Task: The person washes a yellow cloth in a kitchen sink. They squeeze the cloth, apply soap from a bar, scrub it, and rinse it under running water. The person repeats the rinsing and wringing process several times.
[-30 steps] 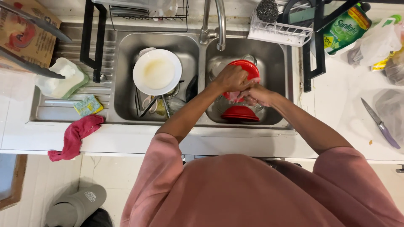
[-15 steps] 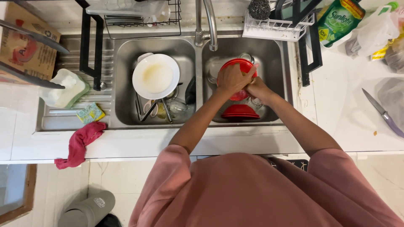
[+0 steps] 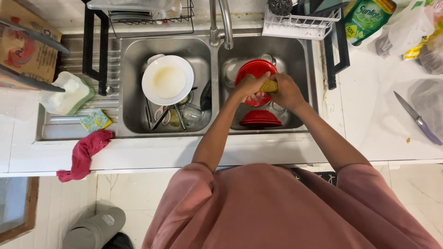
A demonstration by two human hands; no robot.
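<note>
Over the right sink basin (image 3: 300, 60), the left hand (image 3: 249, 87) holds a red plate (image 3: 255, 71) while the right hand (image 3: 287, 91) presses a yellow sponge (image 3: 269, 86) against it. A second red plate (image 3: 260, 119) lies below them, and the left basin (image 3: 134, 69) holds a white bowl (image 3: 167, 80) above glasses and cutlery. A knife (image 3: 417, 118) lies on the white table (image 3: 369, 120) to the right.

Single head view, high above, facing straight down. Double sink (image 3: 138, 133) centred at mid distance; wearer's shoulders fill bottom; table (image 3: 369, 115) right, floor lower left.

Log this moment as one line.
left hand: holds red bowl | right hand: scrubs it with yellow sponge | place: right sink basin
</note>
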